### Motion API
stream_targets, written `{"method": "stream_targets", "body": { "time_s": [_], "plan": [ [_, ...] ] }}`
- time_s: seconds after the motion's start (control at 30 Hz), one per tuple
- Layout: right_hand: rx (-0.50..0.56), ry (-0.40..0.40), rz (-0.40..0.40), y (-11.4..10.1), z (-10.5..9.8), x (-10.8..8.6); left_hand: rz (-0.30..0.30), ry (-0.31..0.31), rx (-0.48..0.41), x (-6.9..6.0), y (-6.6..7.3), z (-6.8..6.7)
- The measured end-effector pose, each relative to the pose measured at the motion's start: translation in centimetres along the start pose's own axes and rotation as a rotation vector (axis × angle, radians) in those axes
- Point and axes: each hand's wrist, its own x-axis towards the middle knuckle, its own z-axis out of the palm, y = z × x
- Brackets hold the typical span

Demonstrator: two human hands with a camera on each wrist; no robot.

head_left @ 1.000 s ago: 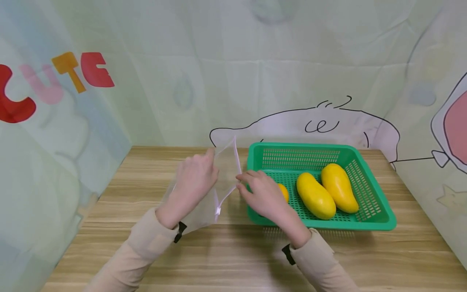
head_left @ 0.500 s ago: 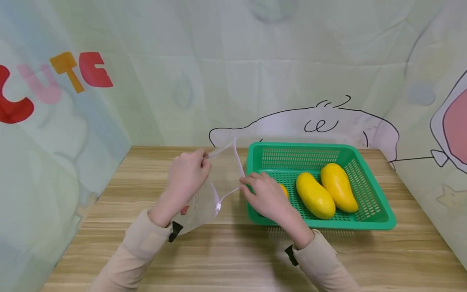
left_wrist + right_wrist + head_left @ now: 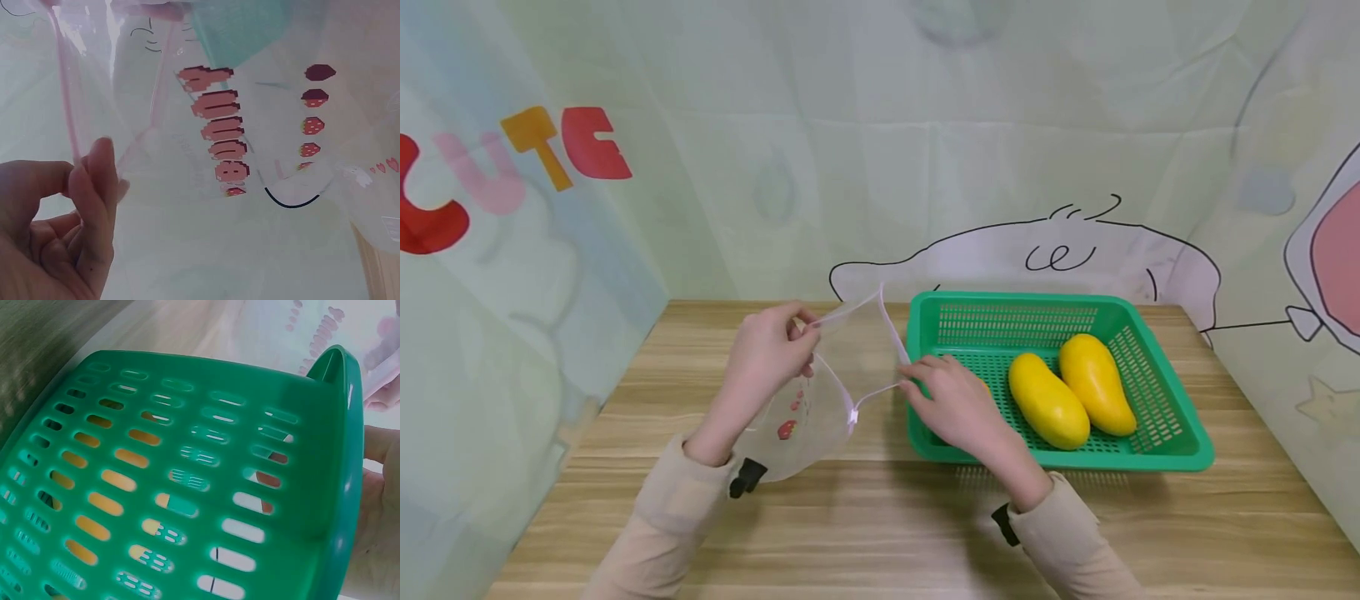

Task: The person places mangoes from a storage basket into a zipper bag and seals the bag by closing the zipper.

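Observation:
A clear zip bag (image 3: 820,433) with a pale pink zip edge and a white slider (image 3: 853,416) stands with its mouth spread apart. My left hand (image 3: 767,350) pinches one edge of that mouth; the left wrist view shows thumb and fingers on the pink strip, beside a red strawberry print (image 3: 312,125). The opposite edge is pinched by my right hand (image 3: 953,404), just over the left rim of a green basket (image 3: 1052,460). Inside the basket lie two yellow mangoes (image 3: 1048,402). A third, orange-yellow fruit there is mostly hidden behind my right hand.
The basket's slotted wall (image 3: 300,506) fills most of the right wrist view. A wood-grain table (image 3: 880,533) lies beneath everything. Printed cloth (image 3: 865,167) hangs behind and at both sides.
My left hand has moved left and turned, pulling its edge of the bag away, so the mouth is wider and the red print shows. My right hand has shifted slightly right.

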Motion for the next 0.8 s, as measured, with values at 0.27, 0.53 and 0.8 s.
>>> {"method": "stream_targets", "body": {
  "time_s": [0.27,0.53,0.8],
  "plan": [
    [0.019,-0.005,0.023,0.6,-0.1,-0.1,-0.048,-0.007,-0.101,0.0,-0.9,-0.6],
    [0.007,-0.021,0.015,1.1,-0.4,-0.3,-0.081,-0.009,-0.109,-0.1,-1.4,-1.0],
    [-0.012,-0.044,-0.015,1.4,-0.7,-0.3,-0.089,-0.045,-0.068,-0.4,-1.6,-0.9]
  ]
}}
